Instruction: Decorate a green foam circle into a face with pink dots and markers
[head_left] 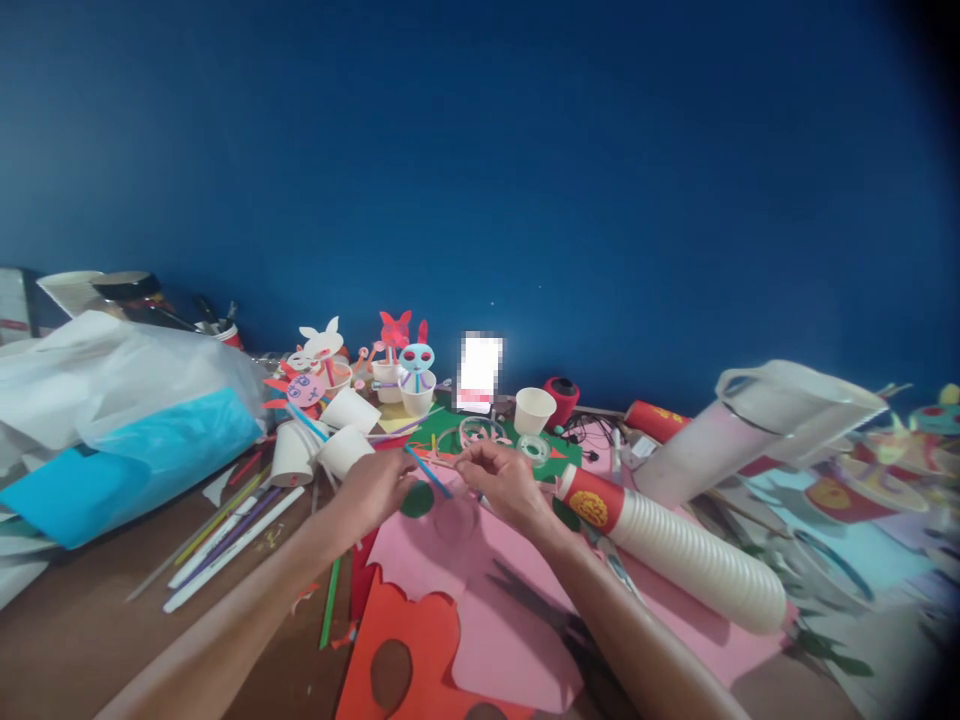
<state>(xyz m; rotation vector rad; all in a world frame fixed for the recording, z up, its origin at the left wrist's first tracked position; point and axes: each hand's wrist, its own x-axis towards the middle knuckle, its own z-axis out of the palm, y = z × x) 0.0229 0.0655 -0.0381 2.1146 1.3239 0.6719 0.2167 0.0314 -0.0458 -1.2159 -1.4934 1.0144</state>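
My left hand (379,490) is closed in a pinch at the upper part of a thin blue straw (429,472), which slants down to the right between my hands. My right hand (501,482) is also pinched, just right of the straw; what sits between its fingertips is too small to make out. Both hands are over pink paper (510,620) with a scalloped edge. A dark green round piece (417,499) shows below the straw. Beyond my right hand lies a clear roll of tape (533,450).
Orange paper (405,630) with cut-out holes lies in front. A long stack of paper cups (697,560) rests at right, near a white pitcher (705,450). Paper-cup figures (417,380) and a bright phone screen (480,370) stand along the blue wall. Loose straws (232,540) lie at left.
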